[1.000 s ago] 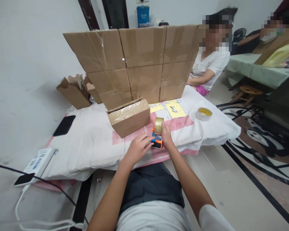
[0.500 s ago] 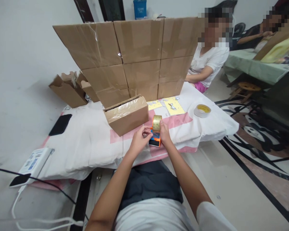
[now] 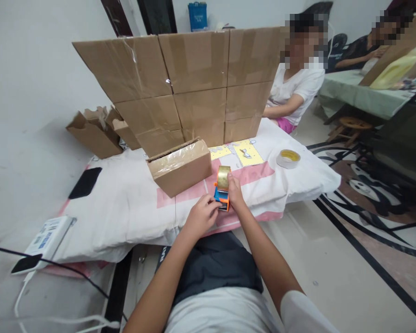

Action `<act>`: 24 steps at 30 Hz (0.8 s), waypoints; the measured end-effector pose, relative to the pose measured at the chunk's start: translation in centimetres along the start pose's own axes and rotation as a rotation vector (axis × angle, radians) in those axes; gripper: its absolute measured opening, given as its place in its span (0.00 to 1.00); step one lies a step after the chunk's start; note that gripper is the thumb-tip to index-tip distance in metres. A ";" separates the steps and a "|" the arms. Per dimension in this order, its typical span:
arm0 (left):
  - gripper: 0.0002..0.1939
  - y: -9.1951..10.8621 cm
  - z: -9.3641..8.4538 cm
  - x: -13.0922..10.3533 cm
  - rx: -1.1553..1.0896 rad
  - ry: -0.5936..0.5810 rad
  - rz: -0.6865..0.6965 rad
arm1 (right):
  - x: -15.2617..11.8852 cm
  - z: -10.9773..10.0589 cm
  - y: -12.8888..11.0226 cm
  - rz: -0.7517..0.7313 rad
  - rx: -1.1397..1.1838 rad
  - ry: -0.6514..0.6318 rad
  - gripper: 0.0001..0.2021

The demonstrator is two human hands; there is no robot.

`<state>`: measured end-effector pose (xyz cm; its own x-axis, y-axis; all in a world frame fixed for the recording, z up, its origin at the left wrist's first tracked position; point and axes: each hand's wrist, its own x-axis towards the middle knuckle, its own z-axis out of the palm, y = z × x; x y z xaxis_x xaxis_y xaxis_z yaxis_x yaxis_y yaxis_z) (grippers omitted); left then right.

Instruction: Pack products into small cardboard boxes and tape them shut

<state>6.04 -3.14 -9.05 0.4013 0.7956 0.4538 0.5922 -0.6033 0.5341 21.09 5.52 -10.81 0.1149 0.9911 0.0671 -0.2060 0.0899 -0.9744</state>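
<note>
My right hand (image 3: 236, 190) is closed around the right side of an orange and blue tape dispenser (image 3: 223, 196). A roll of yellowish packing tape (image 3: 223, 177) sits at the dispenser's far end. My left hand (image 3: 201, 216) has its fingers bent together at the dispenser's near end, touching it by the black and orange part. Whether a tape end is between those fingers is too small to tell. Just beyond, to the left, a cardboard box (image 3: 183, 172) lies on the cloth-covered table (image 3: 118, 203), clear tape across its top.
A tall panel of joined cardboard boxes (image 3: 199, 88) stands behind. Open cartons (image 3: 93, 134) are at the left, near a black phone (image 3: 85, 182) and a white power strip (image 3: 50, 240). A tape roll (image 3: 288, 158) lies right. A person in a white shirt (image 3: 294, 88) sits beyond.
My left hand has shifted slightly down and toward me, from the dispenser's middle to its near end. My right hand keeps its hold. The view has moved a little.
</note>
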 end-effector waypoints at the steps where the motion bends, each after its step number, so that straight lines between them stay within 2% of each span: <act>1: 0.12 -0.1 0.3 -0.3 0.030 0.021 0.016 | 0.0 0.0 0.0 -0.003 0.009 -0.008 0.27; 4: 0.10 -0.2 1.0 -1.1 0.086 0.059 0.020 | -0.1 0.0 0.0 -0.008 0.036 -0.055 0.24; 7: 0.11 0.2 1.4 -1.8 0.039 0.076 -0.088 | -0.2 0.1 0.0 0.004 0.059 -0.082 0.23; 13: 0.10 1.9 2.3 -2.7 -0.529 0.097 -0.512 | -0.2 0.0 -0.1 0.034 0.072 -0.090 0.23; 17: 0.16 3.1 3.3 -2.3 -0.877 0.252 -0.780 | -0.3 0.0 -0.1 0.031 0.080 -0.098 0.24; 21: 0.20 4.1 4.4 -1.8 -0.993 0.400 -0.877 | -0.5 0.1 0.0 0.047 0.087 -0.080 0.24; 24: 0.26 4.4 4.8 -1.6 -1.055 0.452 -0.923 | -0.5 0.1 0.1 0.050 0.095 -0.077 0.24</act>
<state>11.36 -6.83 -10.91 -0.1921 0.9475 -0.2558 -0.3399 0.1802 0.9230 20.94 5.05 -10.97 0.0279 0.9988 0.0391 -0.3011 0.0457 -0.9525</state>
